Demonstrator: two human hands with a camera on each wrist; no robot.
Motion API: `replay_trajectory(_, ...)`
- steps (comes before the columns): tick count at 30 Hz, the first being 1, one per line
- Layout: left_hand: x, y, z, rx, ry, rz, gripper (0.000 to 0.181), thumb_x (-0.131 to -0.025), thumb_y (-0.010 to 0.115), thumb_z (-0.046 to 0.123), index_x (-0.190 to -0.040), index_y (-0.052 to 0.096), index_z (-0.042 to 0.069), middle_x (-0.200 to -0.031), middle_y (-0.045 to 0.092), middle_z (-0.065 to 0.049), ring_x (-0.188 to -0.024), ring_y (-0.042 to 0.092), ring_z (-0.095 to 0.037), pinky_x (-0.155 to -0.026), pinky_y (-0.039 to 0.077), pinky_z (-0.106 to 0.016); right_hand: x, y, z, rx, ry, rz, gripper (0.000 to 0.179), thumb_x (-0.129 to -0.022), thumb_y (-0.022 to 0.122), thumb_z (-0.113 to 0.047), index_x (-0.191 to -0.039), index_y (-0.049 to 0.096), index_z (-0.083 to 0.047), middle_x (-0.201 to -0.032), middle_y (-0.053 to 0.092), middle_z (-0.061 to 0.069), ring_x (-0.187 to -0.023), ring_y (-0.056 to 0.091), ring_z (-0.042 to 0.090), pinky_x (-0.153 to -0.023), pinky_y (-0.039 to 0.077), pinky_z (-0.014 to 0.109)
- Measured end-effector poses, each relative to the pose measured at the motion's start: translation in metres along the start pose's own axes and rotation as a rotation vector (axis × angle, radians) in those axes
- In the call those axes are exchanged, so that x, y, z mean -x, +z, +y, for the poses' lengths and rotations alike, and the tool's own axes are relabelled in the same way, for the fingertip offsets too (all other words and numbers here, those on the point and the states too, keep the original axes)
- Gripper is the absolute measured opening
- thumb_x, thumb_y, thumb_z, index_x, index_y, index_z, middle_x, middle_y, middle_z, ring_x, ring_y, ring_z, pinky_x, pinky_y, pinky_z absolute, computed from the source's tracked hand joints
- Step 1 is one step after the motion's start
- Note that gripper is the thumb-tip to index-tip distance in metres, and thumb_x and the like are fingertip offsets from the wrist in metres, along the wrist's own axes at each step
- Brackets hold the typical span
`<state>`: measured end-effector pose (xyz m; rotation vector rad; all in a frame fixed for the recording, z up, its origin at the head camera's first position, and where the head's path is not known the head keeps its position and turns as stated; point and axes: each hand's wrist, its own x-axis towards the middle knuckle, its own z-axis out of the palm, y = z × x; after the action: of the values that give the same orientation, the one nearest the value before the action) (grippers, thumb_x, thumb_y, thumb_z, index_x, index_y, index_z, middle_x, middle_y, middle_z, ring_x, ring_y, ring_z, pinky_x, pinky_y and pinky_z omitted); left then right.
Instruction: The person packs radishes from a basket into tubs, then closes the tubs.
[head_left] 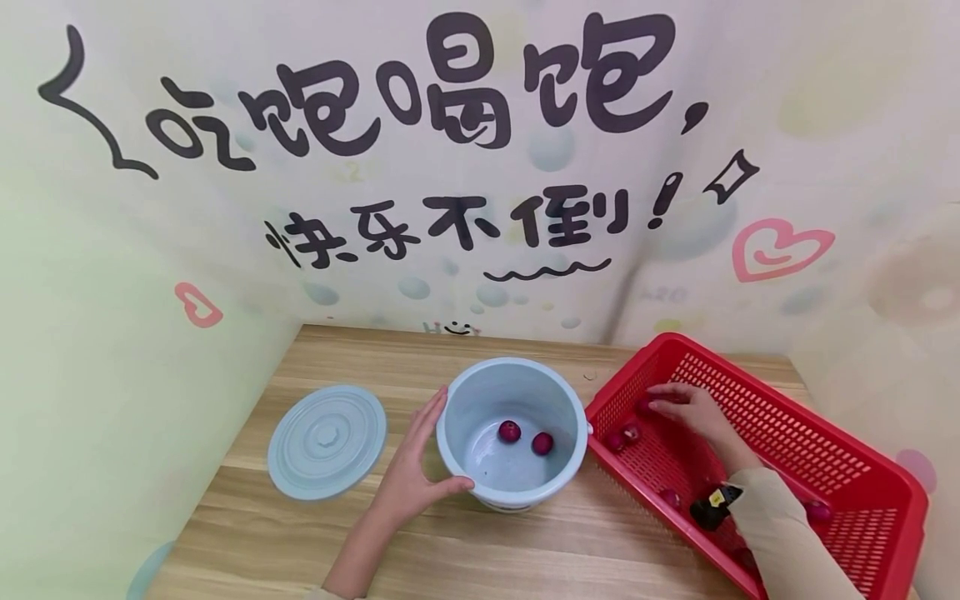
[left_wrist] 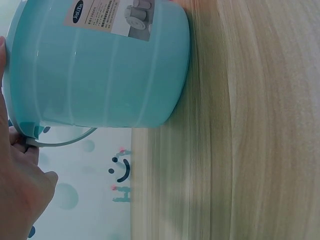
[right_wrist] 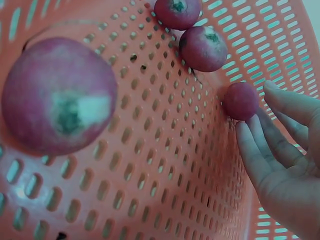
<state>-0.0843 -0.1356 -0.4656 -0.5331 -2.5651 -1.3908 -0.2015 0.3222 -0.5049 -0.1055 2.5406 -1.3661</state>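
Note:
A light blue bucket (head_left: 457,417) stands on the wooden table (head_left: 600,550), with two red radishes (head_left: 509,431) lying in it. My left hand (head_left: 420,467) grips the bucket's left wall, thumb round the front; the left wrist view shows the bucket (left_wrist: 100,65) beside that hand (left_wrist: 20,185). My right hand (head_left: 686,408) reaches into the red basket (head_left: 817,433). Its nearly straight fingers (right_wrist: 265,150) touch a small radish (right_wrist: 241,101) lying on the basket floor. Other radishes (right_wrist: 59,95) lie around it, not held.
The bucket's round blue lid (head_left: 327,442) lies flat on the table to the left. A wall with printed lettering closes the back and both sides. The basket fills the right side up to the table edge. Several more radishes (head_left: 622,437) are scattered in the basket.

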Motion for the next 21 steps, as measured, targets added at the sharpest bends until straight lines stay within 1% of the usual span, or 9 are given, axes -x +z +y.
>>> replay_trajectory(2, 0.0003, -0.0002, 0.0001, -0.003, -0.008, 0.0, 0.115, -0.069, 0.075, 0.071, -0.16, 0.023, 0.023, -0.166, 0.026, 0.004, -0.153, 0.026, -0.028, -0.129, 0.011, -0.048, -0.0014, 0.0014, 0.0015, 0.045, -0.002, -0.015, 0.04, -0.097, 0.065, -0.023, -0.13, 0.062, 0.001, -0.127, 0.065, 0.024, -0.099, 0.062, 0.011, -0.081, 0.054, 0.018)
replay_trajectory(6, 0.0006, -0.0006, 0.0, 0.005, -0.021, -0.005, 0.115, -0.069, 0.078, 0.068, -0.16, 0.023, 0.024, -0.166, 0.025, 0.005, -0.153, 0.026, -0.027, -0.129, 0.011, -0.047, -0.0043, 0.0038, 0.0061, 0.063, -0.005, -0.057, 0.04, -0.097, 0.065, -0.02, -0.13, 0.062, 0.002, -0.125, 0.067, 0.024, -0.107, 0.068, 0.021, -0.089, 0.057, 0.025)
replay_trajectory(8, 0.0006, -0.0007, -0.0001, 0.002, -0.017, -0.004, 0.115, -0.069, 0.078, 0.068, -0.16, 0.023, 0.024, -0.166, 0.025, 0.005, -0.153, 0.026, -0.027, -0.128, 0.011, -0.048, -0.005, 0.0042, 0.0072, 0.05, -0.004, -0.069, 0.04, -0.096, 0.066, -0.02, -0.13, 0.062, 0.002, -0.124, 0.068, 0.024, -0.107, 0.068, 0.023, -0.09, 0.058, 0.026)
replay_trajectory(9, 0.0006, -0.0007, -0.0001, 0.003, -0.016, -0.004, 0.115, -0.069, 0.078, 0.068, -0.16, 0.023, 0.023, -0.166, 0.026, 0.004, -0.153, 0.026, -0.027, -0.128, 0.012, -0.05, -0.0054, 0.0043, 0.0076, 0.041, -0.001, -0.071, 0.04, -0.096, 0.067, -0.019, -0.129, 0.063, 0.002, -0.124, 0.068, 0.024, -0.107, 0.068, 0.023, -0.09, 0.058, 0.025)
replay_trajectory(12, 0.0003, -0.0008, -0.0005, -0.005, -0.007, 0.0, 0.115, -0.069, 0.078, 0.068, -0.16, 0.023, 0.023, -0.166, 0.026, 0.003, -0.153, 0.027, -0.029, -0.124, 0.015, -0.06, -0.0063, 0.0041, 0.0079, 0.04, -0.009, -0.084, 0.041, -0.095, 0.067, -0.02, -0.129, 0.063, 0.002, -0.124, 0.068, 0.023, -0.107, 0.068, 0.021, -0.087, 0.055, 0.019)
replay_trajectory(15, -0.0003, -0.0008, -0.0011, -0.004, -0.006, -0.002, 0.116, -0.068, 0.081, 0.065, -0.16, 0.023, 0.023, -0.166, 0.026, 0.004, -0.153, 0.027, -0.029, -0.123, 0.015, -0.064, -0.0069, 0.0037, 0.0082, 0.044, -0.003, -0.088, 0.041, -0.095, 0.067, -0.021, -0.129, 0.063, 0.002, -0.124, 0.068, 0.023, -0.105, 0.068, 0.016, -0.086, 0.053, 0.016)
replay_trajectory(17, -0.0002, -0.0008, -0.0015, -0.002, -0.009, -0.004, 0.116, -0.068, 0.082, 0.062, -0.16, 0.023, 0.023, -0.166, 0.025, 0.004, -0.153, 0.026, -0.028, -0.124, 0.014, -0.062, -0.0069, 0.0034, 0.008, 0.047, 0.004, -0.089, 0.04, -0.095, 0.067, -0.021, -0.129, 0.064, 0.001, -0.124, 0.069, 0.022, -0.104, 0.067, 0.014, -0.086, 0.053, 0.017)
replay_trajectory(19, 0.0, -0.0006, -0.0021, 0.003, -0.013, -0.006, 0.116, -0.068, 0.082, 0.063, -0.16, 0.023, 0.024, -0.166, 0.025, 0.004, -0.153, 0.026, -0.027, -0.128, 0.01, -0.05, -0.0068, 0.0029, 0.0079, 0.048, 0.009, -0.091, 0.04, -0.095, 0.067, -0.021, -0.129, 0.064, 0.001, -0.124, 0.069, 0.022, -0.104, 0.067, 0.013, -0.087, 0.053, 0.018)
replay_trajectory(21, 0.0005, -0.0005, -0.0024, 0.006, -0.014, -0.005, 0.116, -0.068, 0.08, 0.066, -0.16, 0.023, 0.024, -0.166, 0.025, 0.004, -0.153, 0.026, -0.026, -0.13, 0.006, -0.035, -0.0065, 0.0026, 0.0077, 0.044, 0.012, -0.097, 0.04, -0.095, 0.067, -0.022, -0.129, 0.064, 0.0, -0.124, 0.068, 0.022, -0.105, 0.067, 0.016, -0.088, 0.054, 0.021)
